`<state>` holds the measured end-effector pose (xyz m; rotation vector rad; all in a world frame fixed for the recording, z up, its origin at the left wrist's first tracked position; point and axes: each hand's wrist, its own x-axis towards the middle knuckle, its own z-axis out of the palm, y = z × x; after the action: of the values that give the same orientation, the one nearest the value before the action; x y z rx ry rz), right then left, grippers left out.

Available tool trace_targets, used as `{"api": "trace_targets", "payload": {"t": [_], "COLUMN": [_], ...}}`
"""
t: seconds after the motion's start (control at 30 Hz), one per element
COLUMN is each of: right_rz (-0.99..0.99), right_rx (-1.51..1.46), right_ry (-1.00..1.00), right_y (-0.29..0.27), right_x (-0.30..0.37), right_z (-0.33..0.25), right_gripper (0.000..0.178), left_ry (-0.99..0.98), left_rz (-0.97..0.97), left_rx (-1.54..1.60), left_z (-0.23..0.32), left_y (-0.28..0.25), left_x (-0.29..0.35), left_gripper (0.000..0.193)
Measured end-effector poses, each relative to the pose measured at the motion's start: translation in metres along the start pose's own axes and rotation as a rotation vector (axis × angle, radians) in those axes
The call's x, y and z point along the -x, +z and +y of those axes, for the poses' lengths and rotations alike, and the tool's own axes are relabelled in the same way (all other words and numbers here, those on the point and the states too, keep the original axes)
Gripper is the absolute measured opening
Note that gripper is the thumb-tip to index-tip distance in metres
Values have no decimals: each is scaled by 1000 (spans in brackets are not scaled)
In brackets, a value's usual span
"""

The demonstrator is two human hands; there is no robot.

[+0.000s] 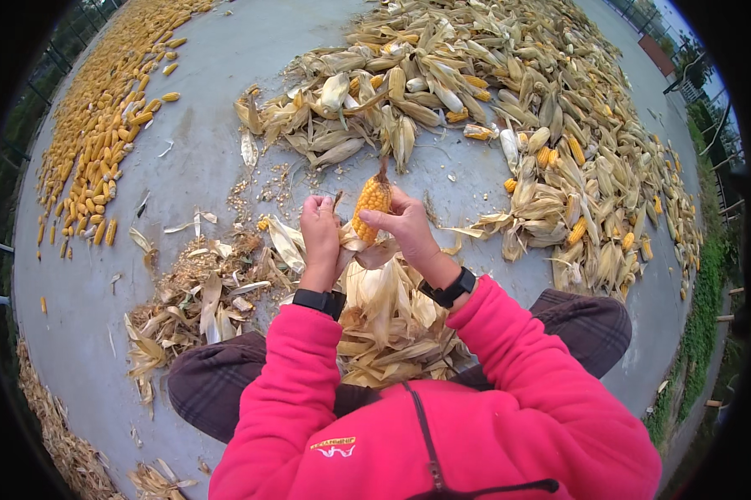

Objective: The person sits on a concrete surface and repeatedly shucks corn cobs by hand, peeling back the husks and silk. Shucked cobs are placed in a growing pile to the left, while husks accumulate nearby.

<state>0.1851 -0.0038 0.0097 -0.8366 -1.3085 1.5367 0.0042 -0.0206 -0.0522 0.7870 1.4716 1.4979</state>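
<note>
In front of my chest, my right hand is closed around an ear of corn, thumb across its yellow kernels. The ear stands nearly upright, with dark dry silk at its top tip. Peeled husk hangs around its lower end. Just left of the ear, my left hand is closed on husk by the cob's base. A thin brown tip pokes out above its fingers; what it is I cannot tell. Below both hands, a heap of loose pale husks lies between my crossed legs.
A large pile of unhusked corn spreads ahead and to the right. Bare yellow cobs lie massed at far left. Husk scraps and loose kernels litter the grey concrete floor. Green plants edge the right side.
</note>
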Motion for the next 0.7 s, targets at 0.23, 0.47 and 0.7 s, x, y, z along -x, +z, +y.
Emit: {"api": "trace_targets", "payload": {"t": [0.23, 0.47, 0.7], "right_rz": [86, 18, -765], "right_rx": [-131, -11, 916], "right_ry": [184, 260, -69], "right_y": [-8, -15, -21], "right_x": [5, 11, 7], "right_z": [8, 0, 14], "right_gripper": [29, 43, 43], "left_ry": [-292, -357, 232], "left_rz": [-636, -657, -758], "left_rx": [91, -62, -786], "left_z": [51, 11, -32], "left_y": [12, 52, 54], "left_x": [36, 61, 101], "left_gripper": [50, 51, 28]}}
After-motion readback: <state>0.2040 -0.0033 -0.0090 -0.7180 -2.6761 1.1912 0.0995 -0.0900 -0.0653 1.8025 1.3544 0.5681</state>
